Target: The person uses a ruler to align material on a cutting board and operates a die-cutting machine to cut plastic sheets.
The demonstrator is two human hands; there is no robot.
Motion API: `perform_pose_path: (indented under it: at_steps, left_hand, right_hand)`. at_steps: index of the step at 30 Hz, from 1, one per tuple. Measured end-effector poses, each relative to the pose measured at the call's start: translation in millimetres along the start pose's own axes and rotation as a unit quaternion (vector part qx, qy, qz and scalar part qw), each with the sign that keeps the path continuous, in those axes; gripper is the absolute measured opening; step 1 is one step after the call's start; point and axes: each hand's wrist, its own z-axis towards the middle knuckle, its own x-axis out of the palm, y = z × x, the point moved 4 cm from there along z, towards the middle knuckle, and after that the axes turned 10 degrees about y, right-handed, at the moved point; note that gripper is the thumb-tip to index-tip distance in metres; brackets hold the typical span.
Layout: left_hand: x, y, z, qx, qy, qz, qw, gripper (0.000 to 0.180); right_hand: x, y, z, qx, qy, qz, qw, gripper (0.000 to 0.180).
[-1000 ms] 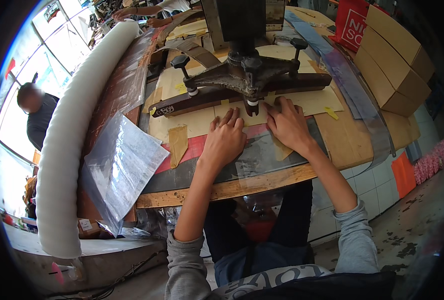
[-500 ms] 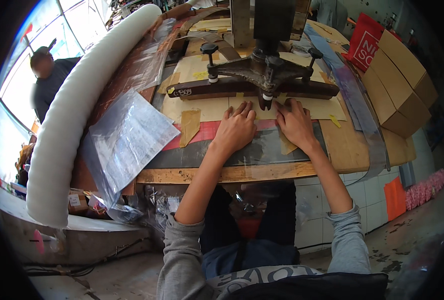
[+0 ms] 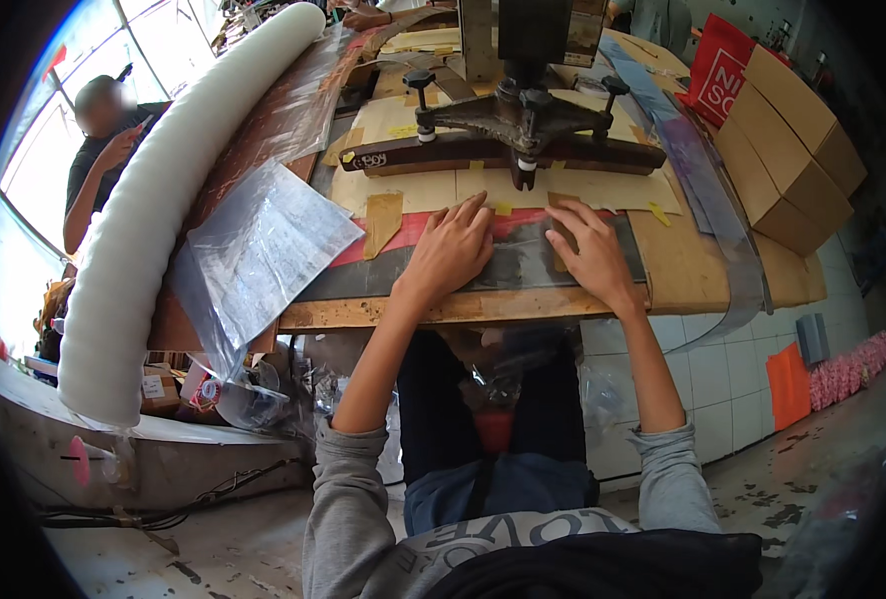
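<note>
My left hand (image 3: 453, 245) lies on the dark grey and red work surface (image 3: 363, 282), fingers stretched forward to the edge of a pale board (image 3: 413, 188). My right hand (image 3: 590, 250) rests to its right with its fingers spread, close to a strip of brown tape. Neither hand grips anything. Clear film seems to lie beneath them, but its outline is hard to make out. Just beyond my fingertips, a long dark press bar (image 3: 403, 158) hangs from a black metal bracket (image 3: 503, 118) with adjusting knobs, over the pale board.
Clear plastic sheets (image 3: 268, 255) lie at the left, beside a long white foam roll (image 3: 168, 215). At the right are a clear strip (image 3: 745, 260), a cardboard box (image 3: 787, 170) and a red bag (image 3: 717, 70). A person (image 3: 103, 140) is beyond the roll; another's hand (image 3: 365, 18) shows at the far edge.
Both my hands have drawn back toward me from the press bar, and the right fingers have spread. The person at the left has raised a hand holding something slim. The view has shifted slightly.
</note>
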Motion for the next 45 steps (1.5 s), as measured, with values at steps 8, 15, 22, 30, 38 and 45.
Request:
perform_pose_path:
  at_steps: [8,15,22,30,38,45]
  left_hand:
    - [-15,-20,-19,-0.010,-0.012,-0.097,0.995,0.024]
    - [-7,-16,-28,-0.031,-0.036,-0.124,0.991,0.034]
    - [-8,-17,-29,-0.038,-0.024,-0.104,0.994,0.036]
    - [-11,-19,-35,-0.070,-0.039,-0.094,0.992,0.035]
    - [-12,-19,-35,-0.072,-0.036,-0.079,0.994,0.036]
    - [-9,-18,-37,-0.053,-0.048,-0.084,0.994,0.033]
  right_hand:
    - [16,10,-35,0.027,-0.027,0.002,0.999,0.032]
    - [15,8,-27,0.010,-0.050,0.014,0.999,0.024]
    - [13,10,-26,0.010,-0.061,0.019,0.998,0.018]
    - [12,12,-27,0.049,-0.075,0.108,0.990,0.014]
    - [10,12,-26,0.032,-0.100,0.118,0.987,0.013]
    - [8,14,-32,0.022,-0.128,0.048,0.990,0.012]
